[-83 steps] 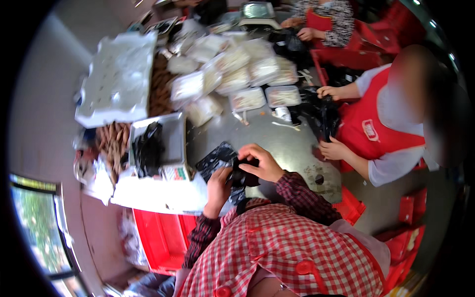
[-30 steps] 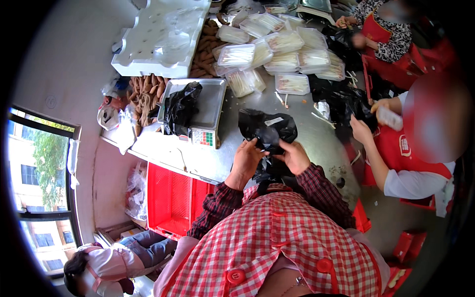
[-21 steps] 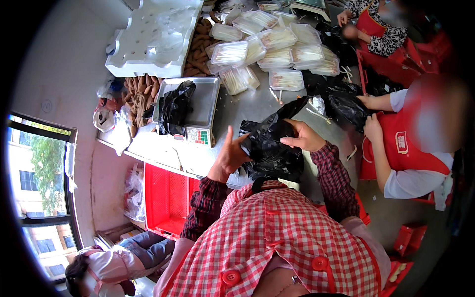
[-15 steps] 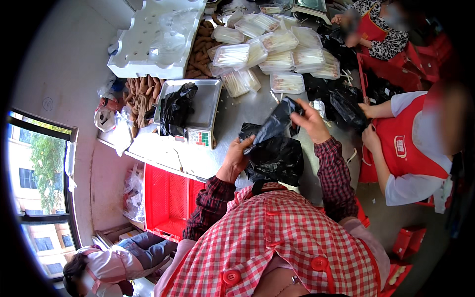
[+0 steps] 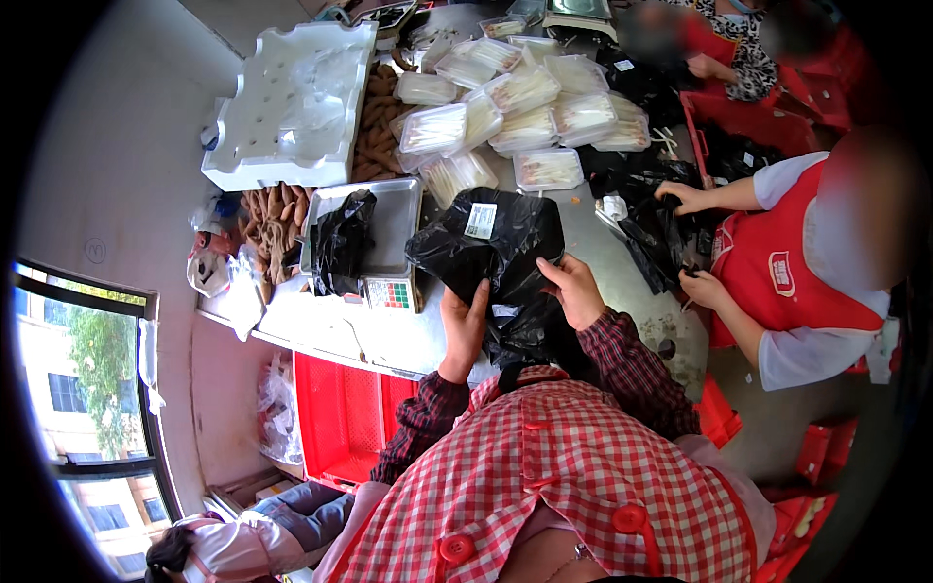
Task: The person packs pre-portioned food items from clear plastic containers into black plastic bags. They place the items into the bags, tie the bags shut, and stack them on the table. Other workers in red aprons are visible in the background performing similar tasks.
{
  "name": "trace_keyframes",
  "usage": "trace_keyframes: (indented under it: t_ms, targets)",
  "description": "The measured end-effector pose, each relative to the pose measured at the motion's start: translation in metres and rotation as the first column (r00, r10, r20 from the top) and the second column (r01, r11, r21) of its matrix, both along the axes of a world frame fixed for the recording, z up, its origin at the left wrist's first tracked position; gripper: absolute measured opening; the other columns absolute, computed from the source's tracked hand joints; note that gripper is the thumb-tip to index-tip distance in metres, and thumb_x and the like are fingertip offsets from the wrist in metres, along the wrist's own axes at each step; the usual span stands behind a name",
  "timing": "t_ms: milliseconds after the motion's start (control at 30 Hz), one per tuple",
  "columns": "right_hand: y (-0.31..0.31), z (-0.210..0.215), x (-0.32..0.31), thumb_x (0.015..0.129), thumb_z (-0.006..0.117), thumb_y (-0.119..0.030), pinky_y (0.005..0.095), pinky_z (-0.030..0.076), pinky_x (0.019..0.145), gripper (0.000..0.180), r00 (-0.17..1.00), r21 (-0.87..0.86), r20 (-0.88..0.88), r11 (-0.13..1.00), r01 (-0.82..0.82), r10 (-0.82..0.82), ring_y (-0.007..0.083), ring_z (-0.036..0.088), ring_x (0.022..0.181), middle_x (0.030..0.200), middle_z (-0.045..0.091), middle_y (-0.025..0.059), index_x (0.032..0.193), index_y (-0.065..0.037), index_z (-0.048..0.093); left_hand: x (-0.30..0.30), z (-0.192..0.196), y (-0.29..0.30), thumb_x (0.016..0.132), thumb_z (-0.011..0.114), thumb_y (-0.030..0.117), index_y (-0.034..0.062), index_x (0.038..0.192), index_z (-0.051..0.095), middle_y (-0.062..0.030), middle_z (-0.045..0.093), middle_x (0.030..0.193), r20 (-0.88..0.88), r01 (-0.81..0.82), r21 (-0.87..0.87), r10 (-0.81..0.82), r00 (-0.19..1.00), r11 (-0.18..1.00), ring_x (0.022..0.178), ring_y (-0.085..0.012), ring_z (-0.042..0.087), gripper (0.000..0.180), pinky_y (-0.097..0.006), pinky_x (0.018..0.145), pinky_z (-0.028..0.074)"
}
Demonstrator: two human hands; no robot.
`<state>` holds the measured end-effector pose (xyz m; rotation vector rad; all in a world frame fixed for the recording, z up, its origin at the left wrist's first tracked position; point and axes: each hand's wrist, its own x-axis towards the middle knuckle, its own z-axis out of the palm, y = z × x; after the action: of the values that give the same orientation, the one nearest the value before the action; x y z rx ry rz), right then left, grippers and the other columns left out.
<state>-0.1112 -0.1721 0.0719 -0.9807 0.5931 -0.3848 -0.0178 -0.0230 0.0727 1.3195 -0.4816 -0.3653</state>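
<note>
Between my two hands a black plastic bag with a white label is spread out over the metal table. My left hand is closed on the bag's near left edge, thumb and fingers pinching it. At the near right edge, my right hand grips the same bag between thumb and fingers. Below it, close to my apron, lies another black plastic bag, partly hidden by the held one and my hands. To the left, a weighing scale carries a crumpled black bag on its metal tray.
Several clear boxes of pale sticks are heaped at the back. Brown roots and a white foam crate are at left. A co-worker's hand handles black bags at right. A red crate stands below the table edge.
The bag went from a narrow folded strip between my hands to spread out, its label facing up. My right hand came lower and left. The co-worker's hands shifted on the bags.
</note>
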Motion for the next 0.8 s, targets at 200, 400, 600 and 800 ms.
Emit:
trace_keyframes:
  t_ms: [200, 400, 600, 800]
  targets:
    - [-0.007, -0.02, 0.003, 0.084, 0.066, -0.016, 0.021, 0.045, 0.065, 0.016, 0.972, -0.093, 0.042, 0.968, 0.232, -0.229, 0.0047, 0.056, 0.071, 0.084, 0.064, -0.001, 0.09, -0.001, 0.065, 0.008, 0.007, 0.016, 0.09, 0.055, 0.003, 0.0022, 0.132, 0.032, -0.0053, 0.051, 0.11, 0.045, -0.245, -0.024, 0.245, 0.968, 0.969, 0.091, -0.0105, 0.05, 0.048, -0.022, 0.078, 0.039]
    - [0.023, -0.011, 0.007, 0.078, 0.07, -0.011, 0.0237, 0.044, 0.077, 0.023, 0.976, 0.031, 0.187, 0.992, -0.122, 0.114, 0.0076, 0.055, 0.083, 0.092, 0.062, 0.0005, 0.097, -0.002, 0.062, -0.009, 0.017, 0.008, 0.083, 0.067, 0.01, 0.0023, 0.101, 0.055, -0.0025, 0.052, 0.082, 0.296, 0.176, 0.342, -0.284, 0.912, 0.923, 0.069, -0.0082, 0.048, 0.023, -0.022, 0.061, 0.041]
    - [-0.011, -0.038, -0.012, 0.078, 0.053, 0.002, 0.0326, 0.047, 0.085, 0.031, 0.95, 0.47, 0.313, 0.871, -0.143, -0.013, 0.0201, 0.06, 0.097, 0.104, 0.063, 0.0078, 0.108, -0.003, 0.057, 0.024, -0.012, 0.023, 0.09, 0.057, 0.01, 0.0053, 0.09, 0.055, 0.0037, 0.052, 0.072, -0.12, 0.069, 0.105, -0.056, 0.991, 0.992, 0.063, -0.0041, 0.047, 0.005, -0.019, 0.057, 0.038]
    - [-0.038, -0.027, -0.014, 0.082, 0.061, -0.008, 0.0227, 0.042, 0.07, 0.007, 0.979, 0.233, 0.163, 0.969, 0.085, -0.125, 0.007, 0.054, 0.072, 0.072, 0.056, -0.0029, 0.075, -0.009, 0.057, 0.068, -0.033, 0.048, 0.086, 0.062, 0.011, 0.0013, 0.103, 0.051, -0.007, 0.051, 0.093, 0.313, -0.215, 0.383, 0.093, 0.945, 0.898, 0.074, -0.012, 0.05, 0.022, -0.024, 0.064, 0.042]
